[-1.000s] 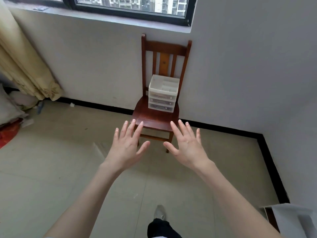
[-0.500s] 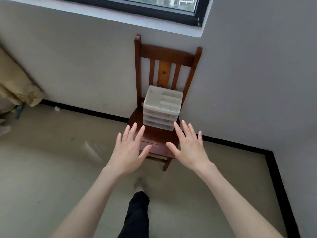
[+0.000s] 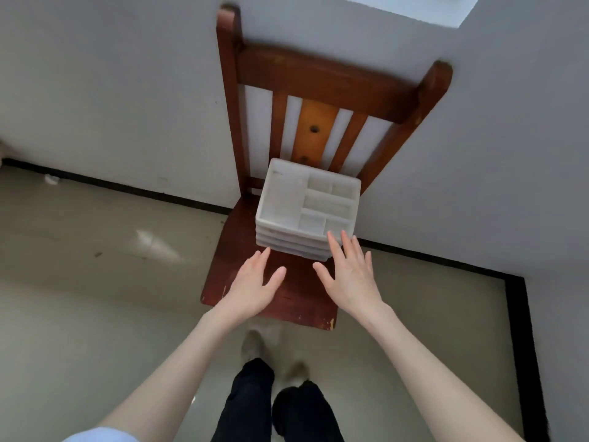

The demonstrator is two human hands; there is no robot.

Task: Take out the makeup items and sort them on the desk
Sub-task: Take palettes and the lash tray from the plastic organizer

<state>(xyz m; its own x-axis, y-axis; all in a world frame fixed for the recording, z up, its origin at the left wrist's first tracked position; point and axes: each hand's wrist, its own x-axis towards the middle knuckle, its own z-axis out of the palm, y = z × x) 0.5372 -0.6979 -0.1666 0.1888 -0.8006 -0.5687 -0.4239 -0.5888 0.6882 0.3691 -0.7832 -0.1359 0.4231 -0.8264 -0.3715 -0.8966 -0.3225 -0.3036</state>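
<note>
A white plastic makeup organizer [image 3: 287, 202] with top compartments and stacked drawers stands on the seat of a brown wooden chair [image 3: 296, 295] against the wall. My left hand [image 3: 251, 285] hovers over the seat just in front of the organizer, fingers straight and spread. My right hand [image 3: 349, 275] reaches toward the organizer's front right corner, fingers straight, fingertips at or just short of the drawers; contact is unclear. Neither hand holds anything. No makeup items show in the top compartments, and the drawers' contents are hidden.
The chair back [image 3: 318, 81] rises against the grey wall [image 3: 111, 90]. A black baseboard [image 3: 516, 314] runs along the floor edge at the right. My legs in dark trousers [image 3: 271, 403] stand on the beige floor [image 3: 79, 298] right before the chair.
I have walked up to the chair, which now fills the view. Both hands have moved forward to just in front of the organizer.
</note>
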